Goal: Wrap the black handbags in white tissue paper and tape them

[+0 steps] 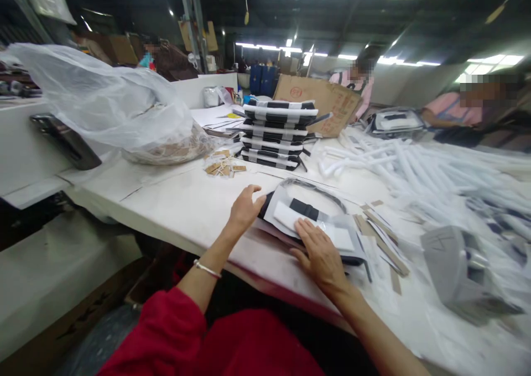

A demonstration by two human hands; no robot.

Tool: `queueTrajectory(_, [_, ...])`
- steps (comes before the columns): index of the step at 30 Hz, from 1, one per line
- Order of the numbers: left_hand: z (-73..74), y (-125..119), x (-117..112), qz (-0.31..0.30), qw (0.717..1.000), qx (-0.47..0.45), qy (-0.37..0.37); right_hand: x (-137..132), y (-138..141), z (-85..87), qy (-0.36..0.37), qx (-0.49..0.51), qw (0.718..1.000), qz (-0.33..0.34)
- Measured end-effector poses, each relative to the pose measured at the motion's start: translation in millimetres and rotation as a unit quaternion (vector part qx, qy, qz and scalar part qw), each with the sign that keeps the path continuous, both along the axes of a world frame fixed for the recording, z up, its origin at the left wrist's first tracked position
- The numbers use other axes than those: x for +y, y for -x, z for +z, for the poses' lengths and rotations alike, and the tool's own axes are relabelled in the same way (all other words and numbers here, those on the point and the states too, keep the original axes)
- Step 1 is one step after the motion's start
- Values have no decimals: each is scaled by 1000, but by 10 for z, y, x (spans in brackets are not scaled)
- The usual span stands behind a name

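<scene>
A black handbag (350, 259) lies flat on the table before me, covered with white sheet and a white foam strip (286, 215). A black strap or flap (304, 208) shows in the middle of the strip, and the wrapped handle (327, 188) arches out on the far side. My right hand (319, 249) rests flat on the strip, fingers stretched out. At the bag's left end is my left hand (245, 210), thumb and fingers apart, holding nothing; whether it touches the bag I cannot tell.
Several wrapped bags (274, 135) stand stacked behind, beside small brown tags (224, 166). A clear plastic bag (124, 110) is at left. Cardboard strips (385, 240), a grey tape dispenser (456, 271) and white foam tubes (398, 166) lie at right. Two people (360, 88) are beyond.
</scene>
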State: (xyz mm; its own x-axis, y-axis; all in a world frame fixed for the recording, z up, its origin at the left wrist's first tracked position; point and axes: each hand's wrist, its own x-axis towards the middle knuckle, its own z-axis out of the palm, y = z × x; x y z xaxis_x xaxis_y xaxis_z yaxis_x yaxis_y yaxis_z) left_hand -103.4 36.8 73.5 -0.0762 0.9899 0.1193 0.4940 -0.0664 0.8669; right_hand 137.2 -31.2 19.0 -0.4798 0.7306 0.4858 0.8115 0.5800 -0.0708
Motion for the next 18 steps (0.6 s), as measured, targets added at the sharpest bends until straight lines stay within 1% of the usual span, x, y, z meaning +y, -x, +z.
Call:
queueTrajectory(2, [-79,94,150,-21,998,3,66,21,-35,2,-23,-19,1000,-4])
queueTrajectory(4, [-193,110,207,-47,993,-7,107,60,-123,27,-30,-31,999,11])
queueTrajectory(7, [-357,50,115,-64,986,-30,148,108,-272,110,-18,-33,998,59])
queueTrajectory(9, [-446,-9,-7,-73,982,-52,165,112,-288,182,-15,-19,997,70])
queueTrajectory(11, [-520,-66,-118,-82,979,-74,174,101,-198,238,-12,-3,998,66])
queueTrajectory(13, [-578,-112,-186,-82,977,-88,176,87,-36,249,-3,3,997,72])
queueTrajectory(16, [-606,-120,-218,-72,979,-88,170,63,184,168,14,3,997,81])
queueTrajectory(18, [-573,-77,-250,-61,981,-74,166,45,253,88,19,9,997,68])
